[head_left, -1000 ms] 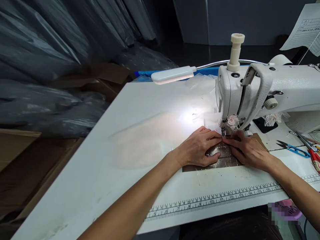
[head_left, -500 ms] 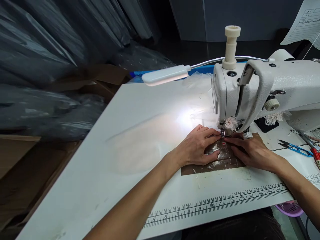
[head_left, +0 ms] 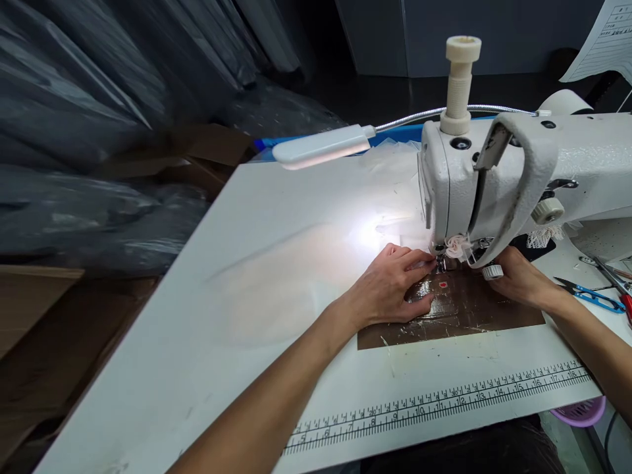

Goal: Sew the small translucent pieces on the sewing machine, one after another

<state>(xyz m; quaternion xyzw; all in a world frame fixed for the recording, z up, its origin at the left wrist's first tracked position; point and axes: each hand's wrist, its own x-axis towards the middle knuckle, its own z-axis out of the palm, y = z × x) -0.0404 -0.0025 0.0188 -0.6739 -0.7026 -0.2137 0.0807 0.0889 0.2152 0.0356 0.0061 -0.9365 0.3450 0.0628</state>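
- Nearest us, a printed ruler scale (head_left: 439, 409) runs along the front edge of the white table (head_left: 197, 368).
- Beyond it, we see the shiny brown sheet (head_left: 474, 309) flat on the table, reaching in under the machine's head; a small red-marked patch (head_left: 443, 285) shows on it, just in front of the presser foot (head_left: 441, 264).
- Our left hand (head_left: 397, 283) rests palm down over the sheet's left part, thumb apart from the forefinger, fingertips just beside the foot; whether they press anything there, we cannot tell.
- Our right hand (head_left: 521, 276) reaches behind the machine's guard; its fingertips are hidden, so we cannot tell whether they grip anything.
- Right of that hand lie blue snips (head_left: 595, 297).
- Above the foot stands the white sewing machine (head_left: 587, 158), a pale pink rosette (head_left: 457, 247) low on its head.
- Farther back, a lamp (head_left: 320, 148) lights the table.
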